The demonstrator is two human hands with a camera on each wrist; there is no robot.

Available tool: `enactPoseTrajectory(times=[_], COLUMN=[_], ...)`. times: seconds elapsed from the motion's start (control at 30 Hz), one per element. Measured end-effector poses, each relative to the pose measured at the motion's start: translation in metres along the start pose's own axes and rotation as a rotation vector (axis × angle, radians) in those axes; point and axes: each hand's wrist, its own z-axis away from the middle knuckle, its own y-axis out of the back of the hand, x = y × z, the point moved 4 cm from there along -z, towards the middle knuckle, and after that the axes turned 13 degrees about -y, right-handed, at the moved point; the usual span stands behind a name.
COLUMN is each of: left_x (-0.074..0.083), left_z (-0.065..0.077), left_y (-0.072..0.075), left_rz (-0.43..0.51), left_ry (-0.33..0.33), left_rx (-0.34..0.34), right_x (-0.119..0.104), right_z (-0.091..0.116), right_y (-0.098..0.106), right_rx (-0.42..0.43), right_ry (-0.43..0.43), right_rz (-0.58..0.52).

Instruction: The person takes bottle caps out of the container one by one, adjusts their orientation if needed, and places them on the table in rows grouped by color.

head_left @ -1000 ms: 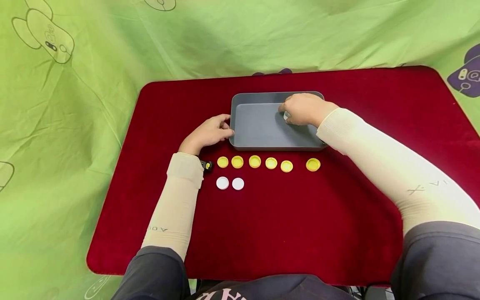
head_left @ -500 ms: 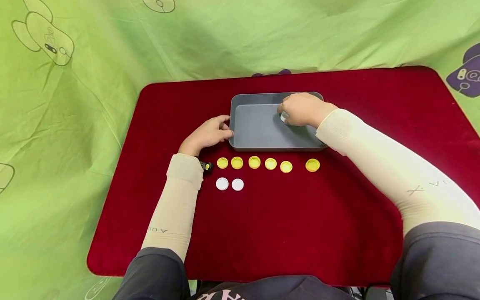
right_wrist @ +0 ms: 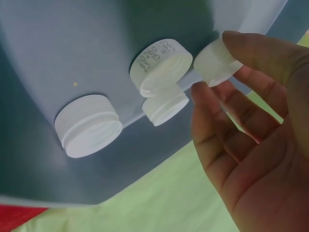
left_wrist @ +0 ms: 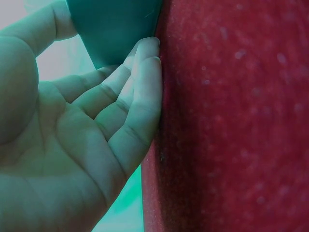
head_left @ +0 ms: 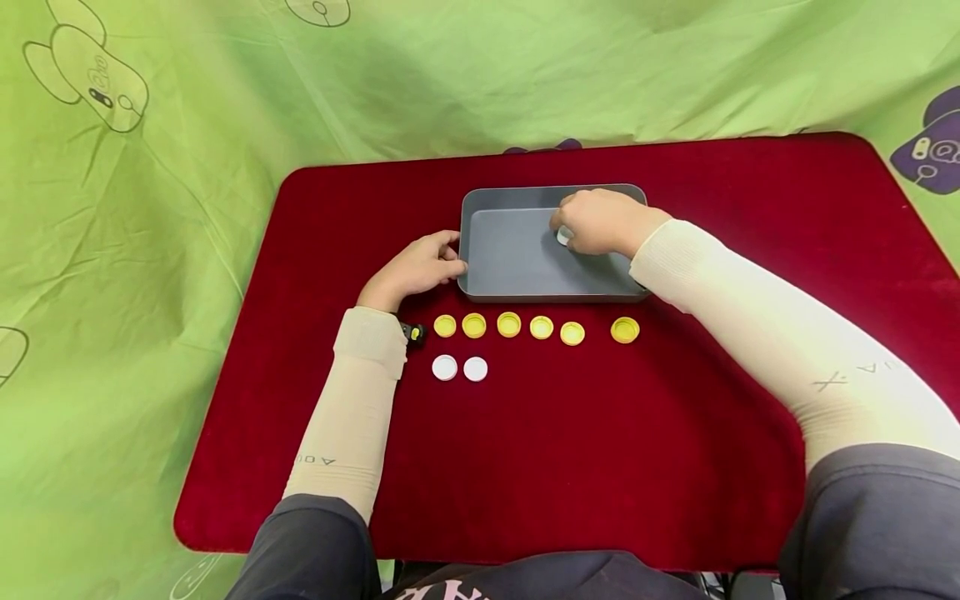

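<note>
Over the grey tray (head_left: 517,258), my right hand (head_left: 603,221) reaches in from the right. It pinches a white bottle cap (right_wrist: 215,64) between thumb and fingers, and part of that cap (head_left: 563,237) shows in the head view. Beside it in the right wrist view lie more white caps: a printed one (right_wrist: 157,70), a small one (right_wrist: 166,105) and a wider one (right_wrist: 87,123). The hand hides these in the head view. My left hand (head_left: 418,262) touches the tray's left wall with thumb and fingers, the fingers (left_wrist: 140,96) fairly straight.
A row of several yellow caps (head_left: 508,324) lies on the red tabletop (head_left: 570,467) in front of the tray. Two white caps, one on the left (head_left: 445,367) and one on the right (head_left: 476,369), lie nearer me. A green curtain (head_left: 450,83) hangs behind.
My right hand has shifted a little left inside the tray, with the white bottle cap in its fingers. The left hand stays at the tray's wall.
</note>
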Motion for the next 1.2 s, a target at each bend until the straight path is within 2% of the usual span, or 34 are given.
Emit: enactPoseTrajectory(times=[0.8,1.2], left_x=[-0.001,-0.001], left_z=[-0.001,-0.002], left_y=[-0.002,-0.001], left_rz=[0.014,0.021], left_ry=[-0.003,0.002], left_rx=[-0.001,-0.006], right_x=[-0.019,-0.027], right_z=[0.015,0.024], right_y=[0.003,0.002], right_rx=[0.009,0.092], right_ry=[0.055,0.137], right_rz=[0.008,0.001])
